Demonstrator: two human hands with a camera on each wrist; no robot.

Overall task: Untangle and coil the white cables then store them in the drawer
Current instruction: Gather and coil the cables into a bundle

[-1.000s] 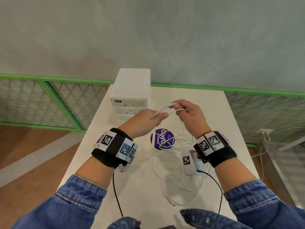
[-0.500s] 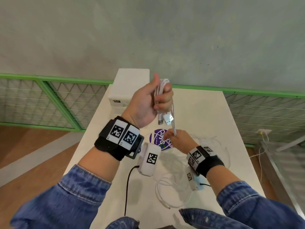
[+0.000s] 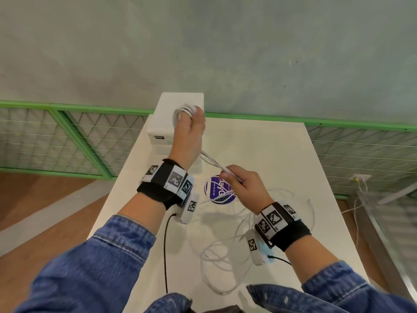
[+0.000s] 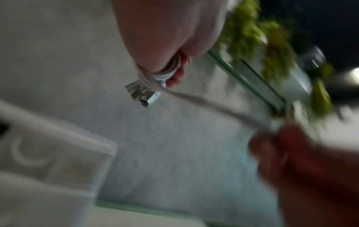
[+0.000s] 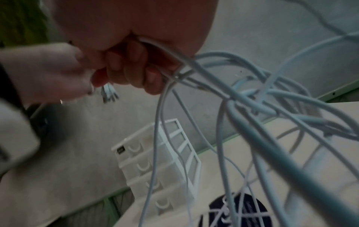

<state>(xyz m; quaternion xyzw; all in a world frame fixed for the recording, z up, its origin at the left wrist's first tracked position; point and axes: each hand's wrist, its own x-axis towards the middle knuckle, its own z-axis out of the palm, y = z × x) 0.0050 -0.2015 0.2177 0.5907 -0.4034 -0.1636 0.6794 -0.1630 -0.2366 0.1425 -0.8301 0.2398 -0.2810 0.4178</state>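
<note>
My left hand (image 3: 189,127) is raised over the white drawer unit (image 3: 178,114) with turns of white cable (image 3: 182,110) wound round its fingers. The left wrist view shows the same coil (image 4: 170,70) and metal USB plugs (image 4: 141,93) hanging under it. Two taut strands (image 3: 212,162) run down to my right hand (image 3: 237,181), whose curled fingers grip them above the purple sticker (image 3: 220,189). In the right wrist view the tangled cables (image 5: 252,98) trail from that grip. Loose loops (image 3: 223,258) lie on the table (image 3: 282,154).
The drawer unit (image 5: 155,165) stands at the table's far left edge, its drawers closed. Green mesh railings (image 3: 67,141) run behind and beside the table. Black leads (image 3: 165,251) hang from the wrist cameras. A wall socket with a cable (image 3: 361,179) is at the right.
My left hand turned palm-away and rose further over the drawer unit, taking another turn of cable. My right hand moved right and slightly up, pulling the strands taut.
</note>
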